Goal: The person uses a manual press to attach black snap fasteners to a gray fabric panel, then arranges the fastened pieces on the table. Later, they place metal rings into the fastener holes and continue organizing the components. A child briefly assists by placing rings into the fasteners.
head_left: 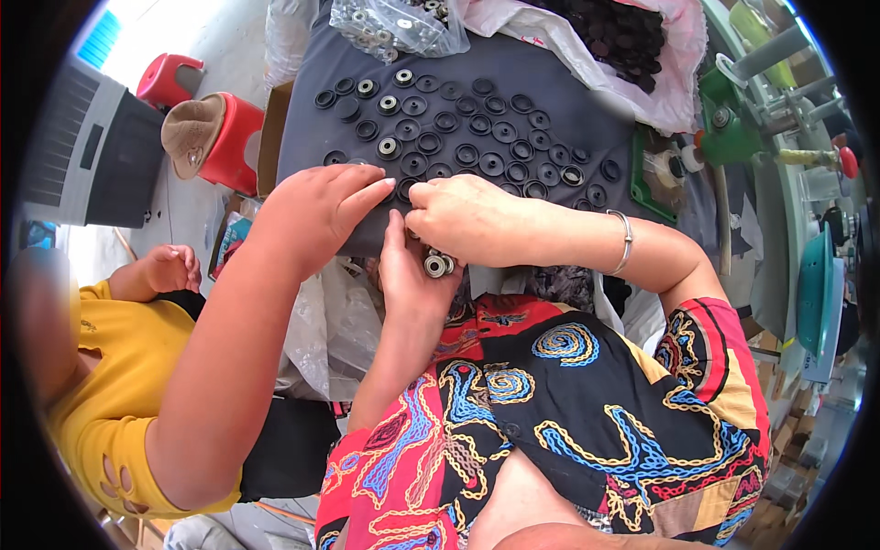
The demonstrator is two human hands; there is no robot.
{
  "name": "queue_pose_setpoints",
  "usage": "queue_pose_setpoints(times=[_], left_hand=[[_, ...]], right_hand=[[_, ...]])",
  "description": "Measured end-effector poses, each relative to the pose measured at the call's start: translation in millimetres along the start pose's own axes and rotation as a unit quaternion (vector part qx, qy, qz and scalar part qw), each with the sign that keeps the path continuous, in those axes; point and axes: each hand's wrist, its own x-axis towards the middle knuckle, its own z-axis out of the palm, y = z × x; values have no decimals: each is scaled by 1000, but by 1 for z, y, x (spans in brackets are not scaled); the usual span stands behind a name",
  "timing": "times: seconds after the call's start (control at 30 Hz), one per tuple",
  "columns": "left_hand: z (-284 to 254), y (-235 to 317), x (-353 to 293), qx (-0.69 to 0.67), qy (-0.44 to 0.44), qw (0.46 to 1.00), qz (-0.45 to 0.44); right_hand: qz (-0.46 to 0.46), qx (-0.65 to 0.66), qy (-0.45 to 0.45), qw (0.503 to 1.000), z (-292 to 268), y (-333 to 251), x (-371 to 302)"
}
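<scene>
My left hand (pixel 412 272) is cupped at the table's near edge around several small metal ball bearings (pixel 438 265). Just above it, my right hand (pixel 472 215), with a bracelet at the wrist, is closed in a pinch over the table; what its fingertips hold is hidden. A black ring-shaped part (pixel 405 190) lies close to those fingertips. Beyond my hands, several round black parts (pixel 491 164) are spread over the dark tabletop (pixel 307 128). A few of them have a metal bearing (pixel 389 148) in the middle.
To my left, a person in yellow reaches a hand (pixel 321 206) over the table beside mine. At the far side are a clear bag of bearings (pixel 396 32) and a white sack (pixel 683 64) of black parts. A green machine (pixel 731 128) stands right; red stools (pixel 229 156) stand left.
</scene>
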Motion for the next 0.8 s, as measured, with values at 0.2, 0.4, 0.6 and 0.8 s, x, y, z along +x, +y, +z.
queue_pose_setpoints(times=[0.2,0.4,0.6,0.8], left_hand=[[-10,-2,8,21,-103,994,9],[-18,4,12,-12,-173,984,-42],[-21,9,10,-44,-172,983,-44],[-24,14,11,-57,-170,983,-42]], right_hand=[[80,70,-93,990,-5,3,15],[114,145,175,967,-24,58,24],[165,13,143,976,-12,124,50],[176,20,102,979,-5,136,63]])
